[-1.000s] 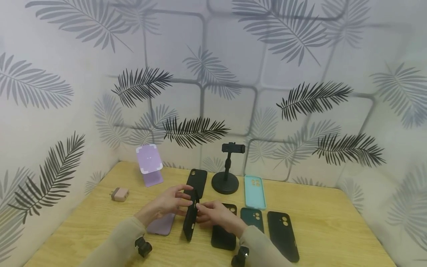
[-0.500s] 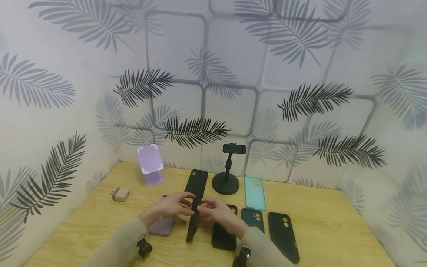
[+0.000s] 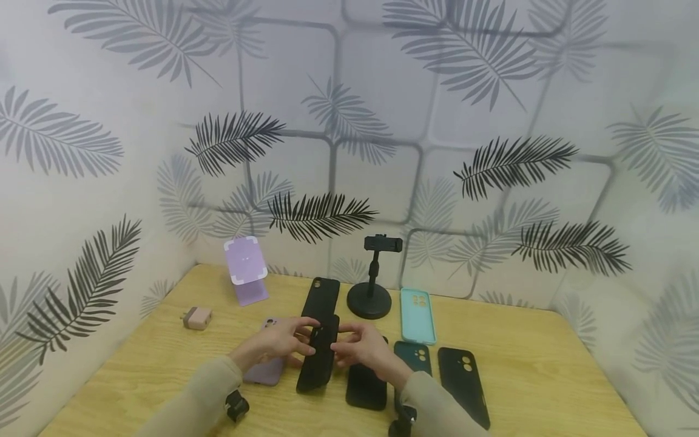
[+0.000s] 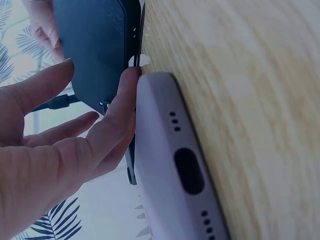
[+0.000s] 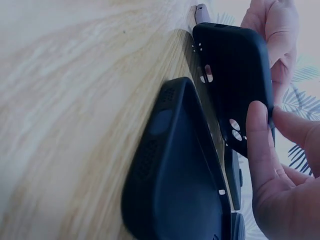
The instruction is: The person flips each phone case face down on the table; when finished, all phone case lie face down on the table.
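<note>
Between both hands, a black phone case (image 3: 317,361) is held up at a slant over the table. In the right wrist view its hollow inner side faces the camera, with small round cut-outs showing. My left hand (image 3: 280,337) holds its left edge, thumb and fingertips around it. On the opposite edge my right hand (image 3: 367,350) pinches it, one finger (image 5: 258,117) on its inner face. Beneath the left hand lies a lilac phone case (image 4: 160,160). Another black phone case (image 5: 175,165) lies hollow side up below the right hand, and one more (image 3: 323,295) sits just behind.
At the back stand a lilac phone stand (image 3: 245,261) and a black round-based phone holder (image 3: 369,299). A pink charger plug (image 3: 198,318) lies left. Turquoise (image 3: 417,318), dark green (image 3: 412,357) and black (image 3: 463,379) phone cases lie right. A patterned wall closes the back.
The held black case has turned from nearly edge-on to showing its broad face in the head view. My right hand has shifted slightly right with its edge.
</note>
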The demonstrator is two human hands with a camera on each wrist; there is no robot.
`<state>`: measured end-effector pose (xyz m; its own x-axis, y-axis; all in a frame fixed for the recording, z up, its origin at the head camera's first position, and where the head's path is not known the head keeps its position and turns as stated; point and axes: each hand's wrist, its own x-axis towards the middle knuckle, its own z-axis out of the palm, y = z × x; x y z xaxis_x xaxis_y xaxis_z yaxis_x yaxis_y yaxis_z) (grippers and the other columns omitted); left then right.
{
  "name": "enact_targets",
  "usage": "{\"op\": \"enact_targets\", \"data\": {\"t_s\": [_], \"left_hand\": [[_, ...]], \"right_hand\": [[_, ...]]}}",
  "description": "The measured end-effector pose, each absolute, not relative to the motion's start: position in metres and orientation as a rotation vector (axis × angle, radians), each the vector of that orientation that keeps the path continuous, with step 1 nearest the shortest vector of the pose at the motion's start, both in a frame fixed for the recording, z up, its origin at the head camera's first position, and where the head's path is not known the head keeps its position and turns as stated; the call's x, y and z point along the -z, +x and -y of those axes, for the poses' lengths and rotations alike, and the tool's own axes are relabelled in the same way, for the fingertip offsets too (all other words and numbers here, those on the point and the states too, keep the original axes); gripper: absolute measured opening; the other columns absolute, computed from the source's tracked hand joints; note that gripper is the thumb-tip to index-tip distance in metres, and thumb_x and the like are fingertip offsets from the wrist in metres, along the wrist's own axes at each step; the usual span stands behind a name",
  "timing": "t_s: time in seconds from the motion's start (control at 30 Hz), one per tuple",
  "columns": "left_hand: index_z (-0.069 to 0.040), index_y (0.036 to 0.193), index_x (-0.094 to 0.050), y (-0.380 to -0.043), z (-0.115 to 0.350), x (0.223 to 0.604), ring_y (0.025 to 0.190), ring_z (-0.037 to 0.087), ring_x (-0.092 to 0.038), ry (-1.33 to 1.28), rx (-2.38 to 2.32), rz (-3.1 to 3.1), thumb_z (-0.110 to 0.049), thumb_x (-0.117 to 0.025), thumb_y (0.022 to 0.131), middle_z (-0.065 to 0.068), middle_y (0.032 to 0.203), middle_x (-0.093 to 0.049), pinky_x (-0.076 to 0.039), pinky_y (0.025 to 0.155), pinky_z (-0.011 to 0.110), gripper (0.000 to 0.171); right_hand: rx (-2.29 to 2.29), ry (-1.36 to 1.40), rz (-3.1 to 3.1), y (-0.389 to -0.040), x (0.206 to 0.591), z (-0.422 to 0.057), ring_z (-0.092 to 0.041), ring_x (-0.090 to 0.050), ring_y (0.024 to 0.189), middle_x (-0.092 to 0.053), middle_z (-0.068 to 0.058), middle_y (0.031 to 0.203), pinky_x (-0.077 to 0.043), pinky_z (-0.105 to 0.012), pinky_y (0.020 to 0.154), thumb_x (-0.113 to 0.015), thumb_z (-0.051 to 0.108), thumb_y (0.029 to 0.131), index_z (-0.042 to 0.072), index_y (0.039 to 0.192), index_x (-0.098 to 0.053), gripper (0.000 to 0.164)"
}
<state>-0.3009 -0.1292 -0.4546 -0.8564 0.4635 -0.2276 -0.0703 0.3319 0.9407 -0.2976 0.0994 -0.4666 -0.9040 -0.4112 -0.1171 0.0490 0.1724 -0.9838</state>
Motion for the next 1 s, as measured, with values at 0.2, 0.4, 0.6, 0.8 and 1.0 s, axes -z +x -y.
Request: {"op": "enact_targets", "data": {"t_s": [0.2, 0.4, 0.6, 0.8, 1.0], "left_hand": [[0.001, 0.144, -0.041, -0.3032, 0.1314, 0.4562, 0.124, 0.044, -0.052, 0.338, -1.546, -2.157, 0.005, -0.067, 0.086, 0.032, 0.141, -0.043, -0.06, 0.079, 0.045, 0.064], [0.002, 0.144, -0.042, -0.3043, 0.1339, 0.4565, 0.128, 0.048, -0.046, 0.333, -1.542, -2.175, 0.005, -0.068, 0.086, 0.032, 0.145, -0.04, -0.061, 0.078, 0.043, 0.064], [0.003, 0.144, -0.042, -0.3019, 0.134, 0.455, 0.126, 0.046, -0.049, 0.322, -1.535, -2.18, 0.006, -0.068, 0.086, 0.032, 0.144, -0.04, -0.061, 0.077, 0.043, 0.063], [0.001, 0.144, -0.043, -0.3013, 0.1344, 0.4525, 0.123, 0.043, -0.052, 0.311, -1.518, -2.206, 0.005, -0.068, 0.086, 0.03, 0.143, -0.043, -0.06, 0.079, 0.044, 0.063], [-0.001, 0.141, -0.046, -0.3019, 0.1334, 0.45, 0.124, 0.041, -0.052, 0.318, -1.487, -2.295, -0.001, -0.07, 0.087, 0.026, 0.14, -0.047, -0.058, 0.085, 0.043, 0.059]], "right_hand": [[1.769, -0.328, -2.16, -0.2946, 0.4665, -0.101, -0.02, -0.071, 0.068, -0.073, -0.02, 0.088, -0.062, -0.039, 0.063, -0.072, -0.001, 0.085, -0.011, 0.127, -0.051, 0.048], [1.689, -0.312, -2.199, -0.2925, 0.4679, -0.1023, -0.019, -0.071, 0.064, -0.072, -0.023, 0.087, -0.061, -0.037, 0.058, -0.07, -0.002, 0.086, -0.014, 0.126, -0.053, 0.045], [1.636, -0.306, -2.187, -0.2916, 0.4704, -0.1039, -0.021, -0.072, 0.067, -0.072, -0.024, 0.089, -0.061, -0.036, 0.059, -0.067, -0.001, 0.09, -0.017, 0.127, -0.052, 0.043], [1.61, -0.317, -2.214, -0.2922, 0.4681, -0.1051, -0.023, -0.073, 0.069, -0.073, -0.025, 0.088, -0.061, -0.034, 0.059, -0.066, -0.002, 0.09, -0.016, 0.121, -0.057, 0.036], [1.642, -0.353, -2.217, -0.2943, 0.4687, -0.1094, -0.024, -0.073, 0.074, -0.072, -0.026, 0.093, -0.062, -0.035, 0.062, -0.064, 0.0, 0.091, -0.015, 0.122, -0.058, 0.035]]}}
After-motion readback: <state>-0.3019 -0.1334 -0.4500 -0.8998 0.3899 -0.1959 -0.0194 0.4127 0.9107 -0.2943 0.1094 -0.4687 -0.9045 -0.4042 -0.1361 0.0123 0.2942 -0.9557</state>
